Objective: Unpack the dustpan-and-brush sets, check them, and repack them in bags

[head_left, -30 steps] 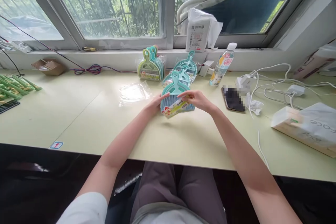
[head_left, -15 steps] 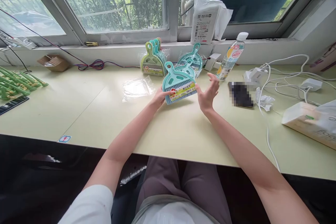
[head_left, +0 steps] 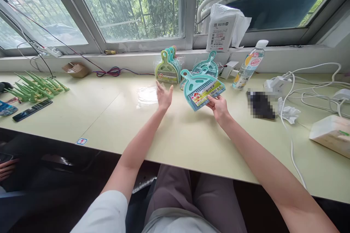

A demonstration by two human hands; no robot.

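My right hand [head_left: 218,109] grips the lower right edge of a teal mini dustpan and brush set [head_left: 201,89], thumb on its yellow label. The set is tilted above the table, its handle pointing up to the left. My left hand [head_left: 164,97] is off the set, fingers apart, with nothing in it. Beside that hand lies a flat clear plastic bag [head_left: 146,96]. Behind it stands a row of wrapped dustpan sets, a green one [head_left: 166,71] in front. More teal dustpan sets [head_left: 210,64] in clear film lean behind the held one, partly hidden by it.
A water bottle [head_left: 250,64], a blurred dark phone [head_left: 261,105], crumpled tissue [head_left: 288,111], white cables [head_left: 292,156] and a tissue pack [head_left: 330,134] are at the right. Green stalks [head_left: 38,87] and a small cardboard box [head_left: 76,69] sit at the left. Another person's hand [head_left: 8,169] shows at lower left.
The dustpan set has passed from my left hand to my right and is tilted differently. My left hand has let go and opened. The view has shifted slightly left.
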